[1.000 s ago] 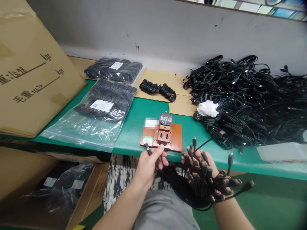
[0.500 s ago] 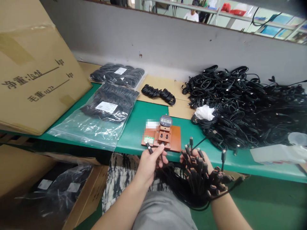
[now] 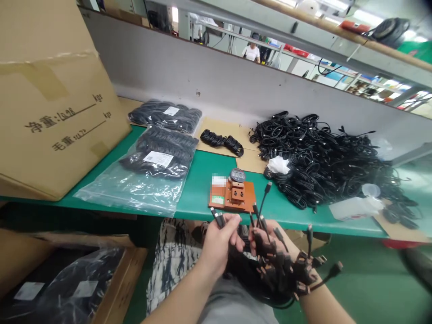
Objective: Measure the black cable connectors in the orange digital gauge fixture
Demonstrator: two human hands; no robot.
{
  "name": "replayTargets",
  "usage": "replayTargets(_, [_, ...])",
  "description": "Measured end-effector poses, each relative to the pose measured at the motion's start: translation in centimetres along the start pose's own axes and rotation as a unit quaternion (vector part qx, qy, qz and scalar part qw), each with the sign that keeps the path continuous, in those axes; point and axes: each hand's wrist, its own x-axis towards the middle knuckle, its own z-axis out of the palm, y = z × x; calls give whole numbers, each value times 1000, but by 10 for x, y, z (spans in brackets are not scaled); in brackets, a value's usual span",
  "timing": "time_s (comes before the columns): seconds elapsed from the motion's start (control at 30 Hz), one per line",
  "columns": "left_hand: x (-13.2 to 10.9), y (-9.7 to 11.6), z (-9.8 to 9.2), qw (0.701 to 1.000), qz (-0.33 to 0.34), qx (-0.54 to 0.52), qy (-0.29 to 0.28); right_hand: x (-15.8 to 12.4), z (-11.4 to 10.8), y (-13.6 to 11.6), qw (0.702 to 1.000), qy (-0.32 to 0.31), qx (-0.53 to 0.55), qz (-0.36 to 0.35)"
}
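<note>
My left hand (image 3: 221, 240) is closed around a few black cables, their plugs (image 3: 218, 217) poking up past the thumb. Beside it, my right hand (image 3: 270, 229) grips a thick bundle of black USB cables (image 3: 280, 265); many plug ends fan out over the wrist, and the fingers are partly covered. The cable lengths hang down over the lap. Just beyond both hands, at the table's front edge, sits a digital gauge (image 3: 237, 175) on an orange-brown fixture (image 3: 249, 193). Neither hand touches the fixture.
A big heap of black cables (image 3: 303, 153) covers the right, with a white bottle (image 3: 354, 208) in front. Two coiled bundles (image 3: 212, 138) lie on cardboard. Bagged cables (image 3: 158, 148) and a large carton (image 3: 60, 117) are at left; an open carton (image 3: 118, 283) stands below.
My left hand has drawn back from the fixture's front, and more plugs now show in it. My right hand stays around the bundle. The whole view has shifted, showing more of the shelf above.
</note>
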Motion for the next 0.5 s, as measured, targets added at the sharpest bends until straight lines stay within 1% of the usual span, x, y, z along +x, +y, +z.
replayTargets(0.07, [-1, 6, -2, 1000, -21, -9, -17, -3, 15, -5, 1000, -18, 0, 7])
replayTargets(0.13, [-2, 10, -5, 999, -42, -17, -24, -3, 28, -8, 1000, -22, -11, 10])
replayTargets(0.23, [-5, 16, -8, 996, -69, -34, -47, -3, 41, -10, 1000, -21, -8, 13])
replayTargets(0.33, [-9, 17, -10, 992, -81, -32, -93, -7, 45, -10, 1000, -3, -13, 17])
replayTargets(0.4, [-11, 15, -10, 990, -86, -22, -113, -12, 43, -8, 999, 26, -33, 11])
replayTargets(0.43, [-12, 12, -9, 989, -85, -14, -117, -14, 41, -7, 999, 34, -37, 6])
replayTargets(0.5, [-13, 7, -7, 991, -72, 9, -113, -17, 35, -4, 999, 26, -30, -2])
